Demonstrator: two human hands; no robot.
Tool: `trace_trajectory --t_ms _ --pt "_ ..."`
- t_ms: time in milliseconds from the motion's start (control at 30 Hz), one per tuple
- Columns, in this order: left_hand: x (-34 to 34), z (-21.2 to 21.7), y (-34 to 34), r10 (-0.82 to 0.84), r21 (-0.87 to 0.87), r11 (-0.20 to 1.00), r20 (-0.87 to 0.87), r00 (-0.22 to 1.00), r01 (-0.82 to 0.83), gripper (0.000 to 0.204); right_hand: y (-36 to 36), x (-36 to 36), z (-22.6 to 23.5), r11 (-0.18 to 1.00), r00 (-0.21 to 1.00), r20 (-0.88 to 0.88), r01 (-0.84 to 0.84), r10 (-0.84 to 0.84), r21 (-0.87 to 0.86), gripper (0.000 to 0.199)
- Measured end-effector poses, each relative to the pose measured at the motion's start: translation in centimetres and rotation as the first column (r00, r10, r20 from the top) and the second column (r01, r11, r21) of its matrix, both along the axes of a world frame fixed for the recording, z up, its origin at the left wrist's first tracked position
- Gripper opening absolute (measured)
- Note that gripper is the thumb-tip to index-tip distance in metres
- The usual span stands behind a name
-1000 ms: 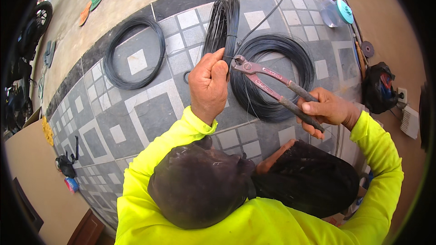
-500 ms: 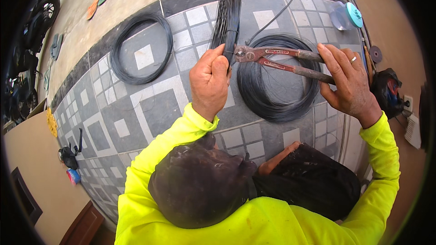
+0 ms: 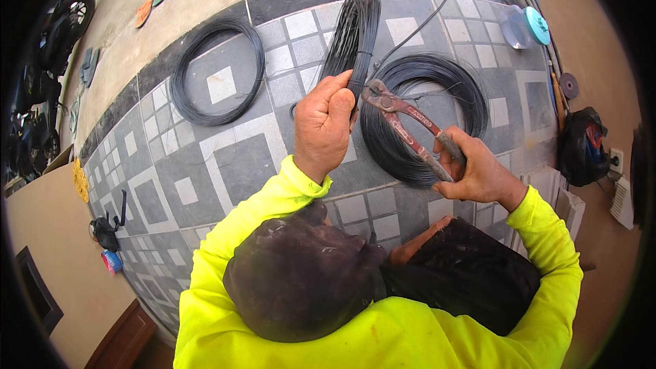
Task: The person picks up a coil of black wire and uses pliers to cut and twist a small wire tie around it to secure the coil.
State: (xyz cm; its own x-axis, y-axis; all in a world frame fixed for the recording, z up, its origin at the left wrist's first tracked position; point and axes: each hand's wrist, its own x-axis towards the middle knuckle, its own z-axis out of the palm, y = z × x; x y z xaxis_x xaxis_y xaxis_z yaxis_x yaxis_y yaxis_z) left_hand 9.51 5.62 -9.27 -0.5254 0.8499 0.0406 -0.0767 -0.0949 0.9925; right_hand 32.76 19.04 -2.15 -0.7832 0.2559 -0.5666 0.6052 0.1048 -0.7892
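My left hand (image 3: 326, 123) is closed around the lower part of a bundle of dark wires (image 3: 359, 34). The wires fan out away from me, and a thin wire tie circles them above my fist. In my right hand (image 3: 475, 171) are red cutters (image 3: 404, 119) with long, dark-ended handles. My fingers wrap both handles, which stand a little apart. The cutters' head lies beside my left fist, at the right side of the bundle; whether its jaws grip a wire cannot be made out. Partly beneath the cutters lies a large coil of dark wire (image 3: 471, 89).
A thinner wire coil (image 3: 258, 75) lies on the patterned tiles to the left. A dark cable (image 3: 427, 17) runs away from the large coil. At right are a clear jar with a turquoise lid (image 3: 536, 25), a grey disc (image 3: 568, 85) and a black bag (image 3: 581, 147).
My right hand has come down and left, swinging the cutters' handles toward me. Its fingers now wrap the handles more fully. My left hand still holds the bundle, nearly in place.
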Motion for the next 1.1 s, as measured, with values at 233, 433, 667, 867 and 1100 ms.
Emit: trace_trajectory --t_ms 233,433,667,867,1100 --pt "-0.2 0.6 -0.1 0.003 -0.013 1.0 0.045 0.999 -0.002 0.033 0.4 0.3 1.5 0.844 0.991 -0.013 0.104 -0.131 -0.526 0.053" --pt "-1.0 0.6 -0.6 0.02 -0.004 1.0 0.045 0.999 -0.019 0.04 1.5 0.3 0.3 0.6 0.963 -0.016 -0.155 0.27 0.785 0.029" --pt "-1.8 1.8 -0.3 0.094 -0.004 0.995 0.222 0.971 -0.096 0.04 1.6 3.7 -2.4 0.927 0.996 0.026 -0.086 0.082 0.364 0.017" --pt "-1.6 2.0 -0.2 0.05 -0.019 0.999 0.228 0.972 -0.047 0.042 -4.1 4.4 -8.2 0.846 0.992 0.112 0.007 0.063 -0.533 0.015" --pt "-1.9 2.4 -0.2 0.162 -0.088 0.985 0.217 0.963 -0.146 0.04 -3.5 3.4 -5.0 0.784 0.966 -0.059 -0.238 0.251 -0.574 0.013"
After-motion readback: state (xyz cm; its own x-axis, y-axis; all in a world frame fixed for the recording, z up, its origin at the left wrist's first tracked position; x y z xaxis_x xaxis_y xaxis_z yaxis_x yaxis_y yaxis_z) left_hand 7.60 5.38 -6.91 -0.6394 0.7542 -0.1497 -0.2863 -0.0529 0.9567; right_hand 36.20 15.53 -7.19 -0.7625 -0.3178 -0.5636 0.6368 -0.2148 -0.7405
